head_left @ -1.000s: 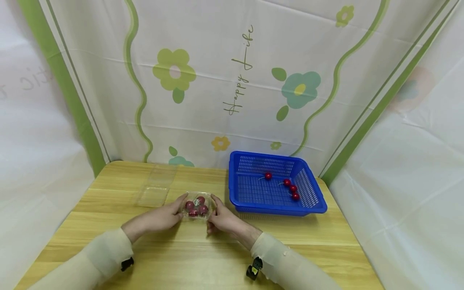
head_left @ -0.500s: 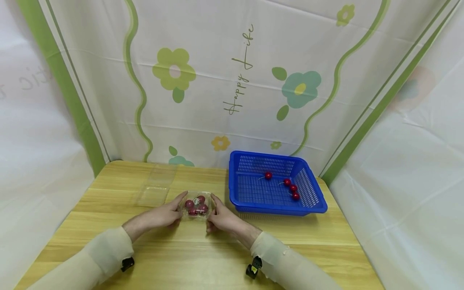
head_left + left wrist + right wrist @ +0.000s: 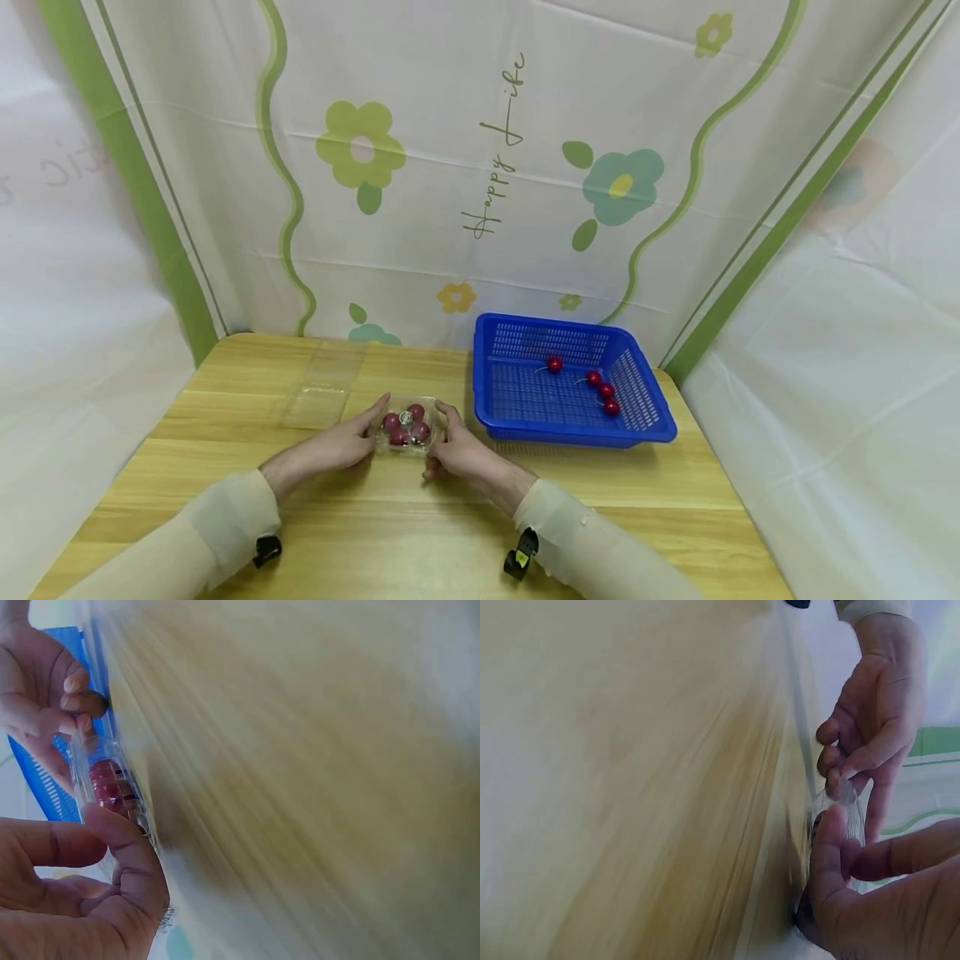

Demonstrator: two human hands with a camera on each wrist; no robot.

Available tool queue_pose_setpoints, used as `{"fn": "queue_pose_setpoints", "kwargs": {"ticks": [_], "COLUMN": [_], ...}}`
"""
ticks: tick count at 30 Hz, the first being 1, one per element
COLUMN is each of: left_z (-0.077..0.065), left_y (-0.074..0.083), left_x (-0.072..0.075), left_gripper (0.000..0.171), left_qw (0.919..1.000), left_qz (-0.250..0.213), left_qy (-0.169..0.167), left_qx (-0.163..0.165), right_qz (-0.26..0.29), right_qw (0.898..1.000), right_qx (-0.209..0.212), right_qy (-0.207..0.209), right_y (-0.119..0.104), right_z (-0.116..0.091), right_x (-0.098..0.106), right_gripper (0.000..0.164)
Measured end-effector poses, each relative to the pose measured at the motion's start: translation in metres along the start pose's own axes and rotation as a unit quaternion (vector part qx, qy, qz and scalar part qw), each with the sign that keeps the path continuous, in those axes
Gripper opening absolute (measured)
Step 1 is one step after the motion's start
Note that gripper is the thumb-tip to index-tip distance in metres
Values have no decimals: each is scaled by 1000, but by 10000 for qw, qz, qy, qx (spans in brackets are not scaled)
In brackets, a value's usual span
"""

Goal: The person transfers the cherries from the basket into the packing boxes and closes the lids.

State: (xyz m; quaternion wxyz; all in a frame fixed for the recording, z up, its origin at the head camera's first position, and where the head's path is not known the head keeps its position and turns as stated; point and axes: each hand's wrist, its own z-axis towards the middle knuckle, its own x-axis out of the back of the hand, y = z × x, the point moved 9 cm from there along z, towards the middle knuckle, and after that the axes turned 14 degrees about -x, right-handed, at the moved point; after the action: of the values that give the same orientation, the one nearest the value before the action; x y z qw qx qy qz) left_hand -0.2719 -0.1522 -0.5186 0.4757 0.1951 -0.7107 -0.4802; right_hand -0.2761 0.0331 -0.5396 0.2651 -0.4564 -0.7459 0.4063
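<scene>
A small clear plastic box (image 3: 406, 435) with several red cherries (image 3: 416, 412) inside is at the middle of the wooden table, a round white sticker on its lid. My left hand (image 3: 342, 442) holds its left side, forefinger stretched along the edge. On the opposite side my right hand (image 3: 463, 452) grips the box near its front corner. In the left wrist view the left thumb and fingers bend at the near end of the box (image 3: 105, 784). The right wrist view has the right thumb and forefinger close together on the box, hiding much of it.
Right of the box stands a blue plastic basket (image 3: 483, 400) with several stemmed cherries (image 3: 606, 390) in it. Another clear container (image 3: 317, 407), unfolded, lies at the back left of the table (image 3: 405, 542). A printed curtain (image 3: 420, 225) hangs behind the table.
Both hands keep their hold while the box tilts slightly and levels. Cherries inside it have shifted a little. The basket and the unfolded container stay in place.
</scene>
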Motion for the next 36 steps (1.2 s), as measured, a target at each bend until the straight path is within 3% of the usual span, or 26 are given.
{"fn": "queue_pose_setpoints", "kwargs": {"ticks": [5, 11, 15, 19, 21, 24, 26, 29, 33, 36], "left_z": [1, -1, -2, -5, -6, -8, -10, -11, -12, -13], "left_y": [-1, 2, 4, 8, 13, 24, 34, 50, 70, 82], "left_x": [1, 4, 8, 10, 12, 15, 17, 15, 4, -10], "left_gripper": [90, 83, 82, 82, 81, 75, 69, 58, 48, 49], "left_qw": [10000, 9998, 9981, 9947, 9892, 9708, 9502, 9202, 8818, 8629], "left_qz": [-85, 158, 609, 992, 1413, 2314, 2999, 3745, 4399, 4590], "left_qy": [-10, -44, -113, -219, -238, -142, 4, 230, 377, 322], "left_qx": [-1, -65, -79, -147, -305, -618, -843, -1114, -1661, -2089], "right_qz": [331, 38, -1072, -2273, -2668, -3196, -3585, -4208, -4891, -5141], "right_qw": [9994, 9999, 9929, 9673, 9544, 9320, 9123, 8739, 8164, 7931], "right_qx": [-126, -76, 301, 697, 877, 1168, 1334, 1641, 2160, 2322], "right_qy": [60, 67, 427, 882, 1009, 1253, 1465, 1800, 2183, 2296], "right_y": [3, 2, -7, -16, -18, -23, -25, -30, -36, -38], "right_z": [3, 3, -2, -8, -11, -15, -19, -26, -36, -40], "right_x": [1, 1, 5, 8, 8, 7, 5, 0, -10, -15], "right_gripper": [93, 89, 86, 82, 80, 76, 70, 61, 51, 49]}}
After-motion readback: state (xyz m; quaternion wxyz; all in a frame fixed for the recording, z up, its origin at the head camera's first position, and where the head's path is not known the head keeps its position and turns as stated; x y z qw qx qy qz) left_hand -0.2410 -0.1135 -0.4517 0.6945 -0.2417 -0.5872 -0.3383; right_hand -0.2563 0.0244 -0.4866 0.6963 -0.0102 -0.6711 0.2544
